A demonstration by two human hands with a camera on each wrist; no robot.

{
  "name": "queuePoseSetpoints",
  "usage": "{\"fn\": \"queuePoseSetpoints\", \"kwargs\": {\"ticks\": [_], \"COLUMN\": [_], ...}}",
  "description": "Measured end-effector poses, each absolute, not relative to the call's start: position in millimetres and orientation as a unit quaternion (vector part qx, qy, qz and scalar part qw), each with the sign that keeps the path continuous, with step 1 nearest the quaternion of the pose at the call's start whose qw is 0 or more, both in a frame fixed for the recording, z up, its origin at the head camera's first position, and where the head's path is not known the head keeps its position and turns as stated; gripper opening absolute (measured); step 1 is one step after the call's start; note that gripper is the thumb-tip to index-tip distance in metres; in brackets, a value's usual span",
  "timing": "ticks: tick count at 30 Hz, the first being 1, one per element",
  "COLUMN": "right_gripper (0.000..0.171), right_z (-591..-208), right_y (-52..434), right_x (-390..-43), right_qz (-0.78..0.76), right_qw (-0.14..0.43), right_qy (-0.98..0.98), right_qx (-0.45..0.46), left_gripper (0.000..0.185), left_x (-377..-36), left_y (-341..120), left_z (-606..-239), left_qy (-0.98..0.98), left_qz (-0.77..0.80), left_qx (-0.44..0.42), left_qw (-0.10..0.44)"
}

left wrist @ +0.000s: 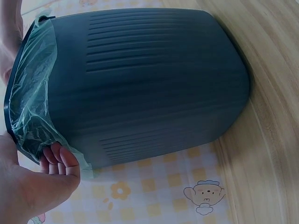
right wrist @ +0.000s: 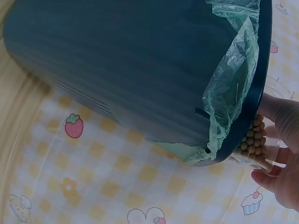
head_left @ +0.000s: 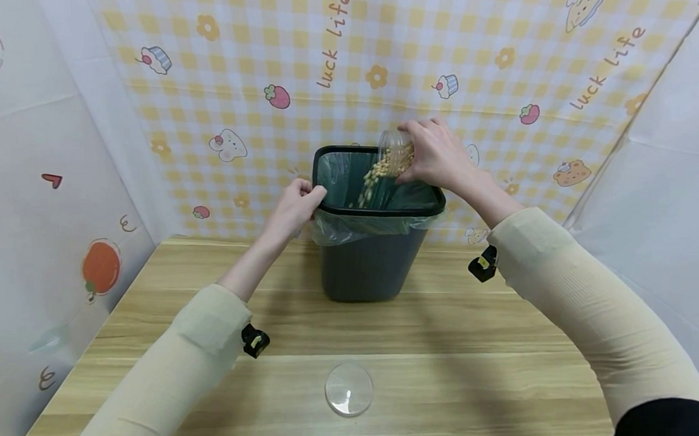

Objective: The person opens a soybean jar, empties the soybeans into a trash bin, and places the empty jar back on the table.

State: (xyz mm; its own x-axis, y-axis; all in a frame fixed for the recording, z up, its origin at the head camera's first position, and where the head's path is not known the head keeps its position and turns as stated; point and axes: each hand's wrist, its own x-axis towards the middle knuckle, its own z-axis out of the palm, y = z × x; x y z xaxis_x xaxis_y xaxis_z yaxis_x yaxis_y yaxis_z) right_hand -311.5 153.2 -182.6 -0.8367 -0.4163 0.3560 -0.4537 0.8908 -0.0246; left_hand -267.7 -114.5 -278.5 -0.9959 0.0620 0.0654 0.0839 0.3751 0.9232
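From the head view we see a dark bin (head_left: 374,243) standing at the far middle of the desk (head_left: 449,344), lined with a green bag (head_left: 350,228) folded over its rim. Our left hand (head_left: 293,207) curls its fingers over the left rim, which we judge steadies the bin. Our right hand (head_left: 437,155) grips a clear jar (head_left: 395,152) tipped mouth-down over the opening, so the beans (head_left: 377,174) spill into the bag. The jar's clear lid (head_left: 348,388) lies flat on the near desk, well apart from the bin.

The left wrist view gives us what the head view cannot: the ribbed outer wall of the bin (left wrist: 154,84) and the bag's loose edge (left wrist: 35,93) hanging below the rim, with our fingertips (left wrist: 58,158) hooked onto that edge. The jar does not show here.

The right wrist view shows the bin's other side (right wrist: 117,70) and the bag (right wrist: 229,84) bunched there. We see the beans (right wrist: 254,140) packed inside the jar just beside the rim, our fingers (right wrist: 280,112) wrapped round the jar.
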Motion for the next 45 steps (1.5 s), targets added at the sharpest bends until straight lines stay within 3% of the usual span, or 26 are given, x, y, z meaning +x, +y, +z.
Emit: {"fn": "queuePoseSetpoints", "kwargs": {"ticks": [45], "right_gripper": [0.093], "right_z": [-181.9], "right_y": [147.0], "right_x": [-304.5], "right_qz": [-0.011], "right_qw": [0.225], "right_qy": [-0.934], "right_qx": [0.278], "left_gripper": [0.033], "left_x": [-268.1], "left_y": [-114.6], "left_z": [-277.2], "left_qy": [-0.821], "left_qz": [-0.569], "left_qx": [-0.043], "left_qw": [0.014]}}
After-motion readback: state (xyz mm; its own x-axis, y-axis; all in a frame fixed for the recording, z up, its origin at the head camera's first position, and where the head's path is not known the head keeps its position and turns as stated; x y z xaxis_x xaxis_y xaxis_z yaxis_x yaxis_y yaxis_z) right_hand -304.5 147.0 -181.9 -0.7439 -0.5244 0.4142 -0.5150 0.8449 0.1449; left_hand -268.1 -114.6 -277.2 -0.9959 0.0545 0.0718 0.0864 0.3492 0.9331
